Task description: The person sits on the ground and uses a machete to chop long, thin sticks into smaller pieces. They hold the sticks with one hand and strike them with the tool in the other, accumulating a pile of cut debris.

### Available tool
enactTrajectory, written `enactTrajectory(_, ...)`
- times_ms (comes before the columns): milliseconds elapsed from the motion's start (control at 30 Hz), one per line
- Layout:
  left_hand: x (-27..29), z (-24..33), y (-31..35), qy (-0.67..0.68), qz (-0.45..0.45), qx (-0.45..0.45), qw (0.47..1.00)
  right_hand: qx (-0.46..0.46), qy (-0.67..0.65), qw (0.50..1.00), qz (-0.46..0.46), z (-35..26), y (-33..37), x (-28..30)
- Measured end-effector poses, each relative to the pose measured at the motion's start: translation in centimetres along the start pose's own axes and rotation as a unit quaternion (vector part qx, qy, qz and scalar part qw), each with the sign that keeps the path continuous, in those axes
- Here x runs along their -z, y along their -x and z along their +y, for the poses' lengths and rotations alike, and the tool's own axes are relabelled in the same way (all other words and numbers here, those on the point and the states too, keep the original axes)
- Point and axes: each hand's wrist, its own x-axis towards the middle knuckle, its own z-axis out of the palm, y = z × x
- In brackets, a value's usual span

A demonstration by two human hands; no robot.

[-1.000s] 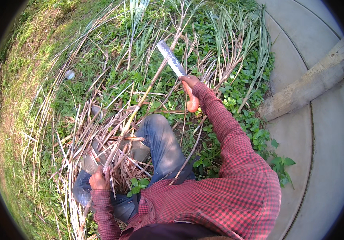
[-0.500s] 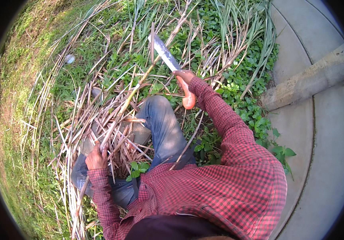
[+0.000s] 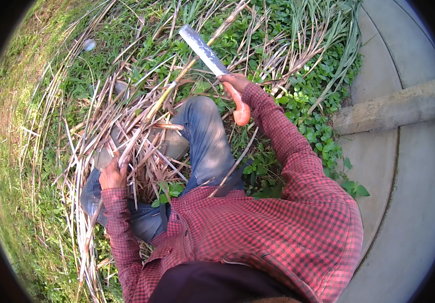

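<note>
My left hand [image 3: 113, 175] is closed around the lower end of a long yellow-green cane stalk [image 3: 163, 98]. The stalk slants up and to the right, away from me. In my right hand [image 3: 235, 82] is a machete [image 3: 203, 50], gripped by its curved orange handle. Its worn, mottled blade points up and left and passes over the stalk; whether it touches cannot be told. Dry brown leaf strips [image 3: 139, 146] lie heaped around the stalk and between my bent legs, partly covering my feet.
My raised knee [image 3: 200, 108] is close below the stalk. Cut stalks and long leaves [image 3: 298, 65] lie on green ground plants ahead. To the right, a wooden beam [image 3: 394, 108] rests on a concrete slab [image 3: 369, 156]. A small clear round object [image 3: 89, 45] sits in the grass.
The view has shifted slightly, so most things sit higher in it. A brown strip that stood beside the blade no longer shows there. Both hands keep their grips.
</note>
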Motion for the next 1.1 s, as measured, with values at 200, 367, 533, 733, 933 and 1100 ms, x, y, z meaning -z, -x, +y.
enactTrajectory(200, 0.0, 0.4, -0.5, 0.026, 0.032, -0.012, 0.999, -0.033, -0.082, 0.996, 0.003, -1.4, 0.6, -1.1)
enactTrajectory(367, -0.7, 0.7, -1.2, 0.021, 0.036, -0.019, 0.999, 0.011, 0.060, 0.984, -0.169, 0.0, 2.9, -4.4)
enactTrajectory(533, 1.4, -4.9, 2.3, 0.035, 0.073, -0.031, 0.996, 0.034, -0.060, 0.998, 0.001, -1.1, 0.8, 0.2)
enactTrajectory(733, 5.0, -9.2, 6.3, 0.076, -0.028, 0.067, 0.994, 0.103, -0.354, 0.914, 0.168, -3.2, -3.5, 8.2)
enactTrajectory(933, 6.9, -9.2, 7.8, 0.183, 0.023, 0.005, 0.983, 0.055, -0.309, 0.942, 0.123, -3.8, -6.2, 11.1)
enactTrajectory(1100, 8.2, -10.2, 9.0, 0.163, -0.043, 0.056, 0.984, 0.040, -0.345, 0.937, 0.040, -5.3, -8.5, 10.7)
